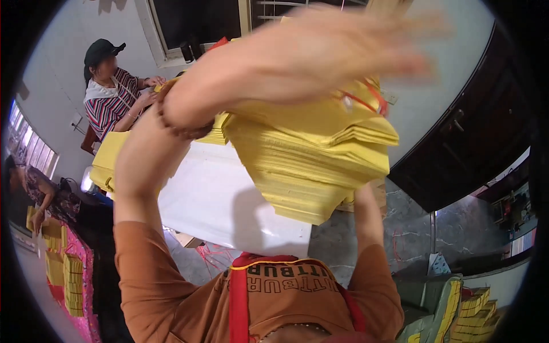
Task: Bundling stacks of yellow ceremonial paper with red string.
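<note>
1. Where the forearms rise from the lower edge, a white rectangular worktop (223, 200) is seen beneath them, with a thick stack of yellow paper sheets (311, 163) raised above its right part and held tilted.
2. The stack is seen fanned at its lower edge, and a thin red string (360, 103) is laid across its top.
3. The left hand (320, 48) is spread over the top of the stack, blurred, with its fingers (394, 28) apart and flat; whether they press on the paper cannot be told.
4. A brown beaded bracelet (180, 123) is worn on the left wrist.
5. The right hand is hidden under the stack; only its forearm (366, 220) is seen going up to the underside, so the state of its fingers cannot be told.
6. At the far side of the worktop, a second person in a striped shirt (108, 103) is seated, hands at another yellow pile (108, 160).
7. More yellow bundles (472, 311) are stacked at the lower right, on the floor.
</note>
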`<state>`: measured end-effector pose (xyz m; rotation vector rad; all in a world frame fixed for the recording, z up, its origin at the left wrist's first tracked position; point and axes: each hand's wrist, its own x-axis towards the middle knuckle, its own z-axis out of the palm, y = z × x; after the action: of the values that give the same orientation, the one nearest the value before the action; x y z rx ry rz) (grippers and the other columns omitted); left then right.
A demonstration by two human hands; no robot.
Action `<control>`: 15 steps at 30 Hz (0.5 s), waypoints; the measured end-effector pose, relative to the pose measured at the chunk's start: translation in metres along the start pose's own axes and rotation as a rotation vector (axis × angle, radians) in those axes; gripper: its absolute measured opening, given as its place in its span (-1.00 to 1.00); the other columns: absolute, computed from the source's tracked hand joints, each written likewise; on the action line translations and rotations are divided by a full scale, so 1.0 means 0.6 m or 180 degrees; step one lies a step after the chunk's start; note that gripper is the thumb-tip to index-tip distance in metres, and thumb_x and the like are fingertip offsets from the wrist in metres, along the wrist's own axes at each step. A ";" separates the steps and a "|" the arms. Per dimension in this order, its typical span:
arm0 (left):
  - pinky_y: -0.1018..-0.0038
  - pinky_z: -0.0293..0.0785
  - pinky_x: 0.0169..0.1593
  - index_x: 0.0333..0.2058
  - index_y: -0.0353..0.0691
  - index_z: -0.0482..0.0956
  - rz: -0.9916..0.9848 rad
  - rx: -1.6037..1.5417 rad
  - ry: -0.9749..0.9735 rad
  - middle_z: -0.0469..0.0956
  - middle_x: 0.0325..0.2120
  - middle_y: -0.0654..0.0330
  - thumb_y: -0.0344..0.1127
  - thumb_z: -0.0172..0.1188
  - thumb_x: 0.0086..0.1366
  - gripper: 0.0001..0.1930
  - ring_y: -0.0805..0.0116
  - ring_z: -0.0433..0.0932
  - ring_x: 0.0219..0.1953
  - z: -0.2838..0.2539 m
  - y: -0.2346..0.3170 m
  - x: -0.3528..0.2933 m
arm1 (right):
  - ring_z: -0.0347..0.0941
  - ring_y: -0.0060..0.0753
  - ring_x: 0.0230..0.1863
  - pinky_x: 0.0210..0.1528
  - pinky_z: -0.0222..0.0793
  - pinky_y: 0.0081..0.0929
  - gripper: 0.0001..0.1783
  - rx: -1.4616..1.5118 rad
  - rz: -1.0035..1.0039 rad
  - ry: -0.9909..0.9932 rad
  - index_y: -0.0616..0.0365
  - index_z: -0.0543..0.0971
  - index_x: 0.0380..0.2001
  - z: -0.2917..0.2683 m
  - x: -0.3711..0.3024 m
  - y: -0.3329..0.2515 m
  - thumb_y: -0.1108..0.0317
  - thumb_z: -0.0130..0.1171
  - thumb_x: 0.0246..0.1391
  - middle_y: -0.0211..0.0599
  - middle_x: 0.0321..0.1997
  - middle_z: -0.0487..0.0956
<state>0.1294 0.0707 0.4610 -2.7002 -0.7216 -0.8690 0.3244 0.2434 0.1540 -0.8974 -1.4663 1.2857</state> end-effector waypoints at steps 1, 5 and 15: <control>0.29 0.37 -0.03 0.04 -0.26 0.27 -0.0630 -0.0751 0.0579 0.33 -0.01 -0.16 0.18 -0.33 0.30 -0.38 0.06 0.45 -0.10 -0.023 -0.012 -0.046 | 0.28 -0.38 0.05 0.10 0.13 -0.41 -0.30 0.0022 0.0002 -0.0019 0.19 0.31 0.06 0.006 -0.053 0.020 -0.20 -0.38 0.18 -0.22 0.04 0.38; 0.24 0.06 0.22 0.26 -0.13 -0.29 -0.1481 -0.1634 0.2988 0.08 0.17 -0.14 0.27 -0.46 0.27 -0.24 0.03 0.18 0.17 0.066 -0.012 -0.215 | 0.26 -0.38 0.08 0.12 0.11 -0.41 -0.29 0.0174 -0.0040 -0.0039 0.19 0.29 0.08 0.022 -0.059 0.036 -0.21 -0.40 0.17 -0.22 0.06 0.36; 0.46 0.06 0.13 0.19 -0.32 -0.09 -0.4201 -0.2996 0.2845 0.17 0.03 0.08 -0.39 -0.13 0.21 -0.41 0.33 0.15 0.06 0.523 0.153 -0.383 | 0.20 -0.36 0.13 0.16 0.04 -0.40 -0.25 0.0387 0.0255 0.0157 0.20 0.25 0.12 -0.017 -0.047 0.107 -0.23 -0.45 0.17 -0.22 0.11 0.31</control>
<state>0.1678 0.0105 0.0681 -1.4511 -2.1599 -2.9386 0.3381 0.2309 0.0857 -0.9083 -1.3106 1.3865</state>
